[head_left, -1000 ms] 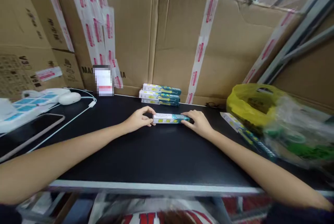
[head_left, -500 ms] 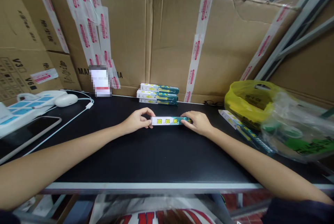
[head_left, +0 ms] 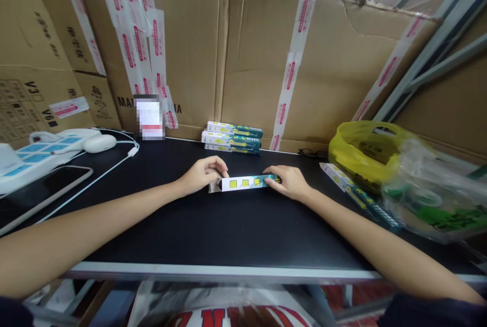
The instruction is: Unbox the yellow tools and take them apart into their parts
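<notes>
A slim white-and-green carton (head_left: 243, 183) with yellow lettering lies crosswise between my hands, just above or on the black table. My right hand (head_left: 287, 181) is closed around its green right end, thumb in front and fingers behind. At the left end a small end flap (head_left: 214, 185) stands folded out, and the opening looks dark. My left hand (head_left: 203, 175) is at this end with curled fingers, thumb against the flap and index finger near the carton's top edge. What is inside the carton is hidden.
Several similar cartons (head_left: 232, 139) are stacked at the back. Another carton (head_left: 357, 195) lies at right beside a yellow plastic bag (head_left: 365, 149) and a clear bag (head_left: 433, 200). At left are a power strip (head_left: 53, 149), a phone (head_left: 45, 195) and a white cable (head_left: 95, 185). Cardboard (head_left: 251, 63) walls the back.
The carton's left end flap has come open and folds outward. My left fingers have shifted slightly off the carton's end onto the flap, while my right hand keeps its grip.
</notes>
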Action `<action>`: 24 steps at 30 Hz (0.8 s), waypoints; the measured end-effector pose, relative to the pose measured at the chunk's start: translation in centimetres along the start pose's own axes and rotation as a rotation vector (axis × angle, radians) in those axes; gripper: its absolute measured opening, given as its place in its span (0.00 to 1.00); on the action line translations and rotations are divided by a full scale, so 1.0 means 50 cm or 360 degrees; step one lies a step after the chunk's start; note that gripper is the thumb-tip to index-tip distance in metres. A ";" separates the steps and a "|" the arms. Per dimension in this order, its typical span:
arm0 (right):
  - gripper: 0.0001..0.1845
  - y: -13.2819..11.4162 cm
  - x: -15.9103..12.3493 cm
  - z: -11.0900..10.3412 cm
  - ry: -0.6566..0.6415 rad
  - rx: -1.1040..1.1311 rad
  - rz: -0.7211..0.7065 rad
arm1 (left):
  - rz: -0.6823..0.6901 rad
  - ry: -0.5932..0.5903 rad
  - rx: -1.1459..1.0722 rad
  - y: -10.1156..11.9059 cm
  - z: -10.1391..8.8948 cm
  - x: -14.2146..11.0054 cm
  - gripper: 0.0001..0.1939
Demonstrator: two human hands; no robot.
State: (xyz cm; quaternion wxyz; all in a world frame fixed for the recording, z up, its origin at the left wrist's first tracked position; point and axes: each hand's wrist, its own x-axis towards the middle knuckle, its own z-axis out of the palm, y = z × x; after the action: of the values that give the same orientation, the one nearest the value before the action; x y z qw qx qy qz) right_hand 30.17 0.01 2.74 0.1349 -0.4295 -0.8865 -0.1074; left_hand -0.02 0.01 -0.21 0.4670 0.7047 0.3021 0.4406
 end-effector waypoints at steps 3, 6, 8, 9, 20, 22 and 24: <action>0.19 -0.002 0.001 -0.001 -0.0023 0.0004 -0.0017 | 0.0009 -0.0044 0.0104 0.004 0.005 -0.004 0.12; 0.19 -0.001 0.001 -0.001 -0.0029 0.0011 -0.0011 | 0.0088 -0.0055 0.0312 0.008 0.008 -0.008 0.12; 0.19 0.000 0.002 -0.002 -0.0028 0.0027 0.0030 | 0.0136 -0.0017 0.0432 0.010 0.009 -0.010 0.10; 0.19 0.000 0.003 -0.002 -0.0027 0.0038 0.0061 | 0.0160 0.0019 0.0483 0.011 0.009 -0.010 0.09; 0.21 0.014 0.007 -0.009 0.0019 0.0159 0.0321 | 0.0610 0.0230 0.1067 0.025 0.001 -0.014 0.06; 0.20 0.012 0.008 -0.010 0.0014 0.0158 0.0327 | 0.0667 0.0199 0.1102 0.028 0.002 -0.017 0.05; 0.20 0.011 0.008 -0.011 0.0017 0.0165 0.0332 | 0.0722 0.0204 0.1145 0.031 0.003 -0.019 0.03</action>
State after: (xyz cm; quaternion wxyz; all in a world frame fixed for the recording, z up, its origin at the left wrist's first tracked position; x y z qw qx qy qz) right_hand 30.47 0.46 3.43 0.1721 -0.5112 -0.8406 -0.0492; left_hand -0.28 -1.42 0.86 0.0629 0.8424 0.3023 0.4416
